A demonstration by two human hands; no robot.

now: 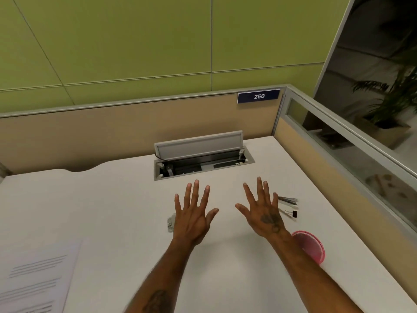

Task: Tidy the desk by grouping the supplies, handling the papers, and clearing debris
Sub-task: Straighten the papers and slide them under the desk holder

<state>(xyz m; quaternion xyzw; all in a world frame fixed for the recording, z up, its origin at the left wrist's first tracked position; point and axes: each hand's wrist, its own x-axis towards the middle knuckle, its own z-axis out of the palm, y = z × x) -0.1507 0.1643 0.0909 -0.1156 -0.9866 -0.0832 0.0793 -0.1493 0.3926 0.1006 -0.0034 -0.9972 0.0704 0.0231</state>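
Observation:
My left hand (193, 213) and my right hand (262, 210) hover side by side over the middle of the white desk (112, 211), palms down, fingers spread, holding nothing. A small grey metal item (170, 224) peeks out from under the left hand's outer edge. Just right of the right hand lie a black binder clip (292, 214) and a thin silvery packet of supplies (287, 199). A pink round lid or dish (310, 245) sits beside my right wrist, partly hidden by the forearm. Printed papers (36, 274) lie at the desk's near left.
An open cable hatch (203, 161) with its grey lid raised is set into the desk just beyond my fingertips. Beige partitions close off the back and right sides; a "250" sign (258, 96) hangs at the corner. A potted plant stands past the glass panel.

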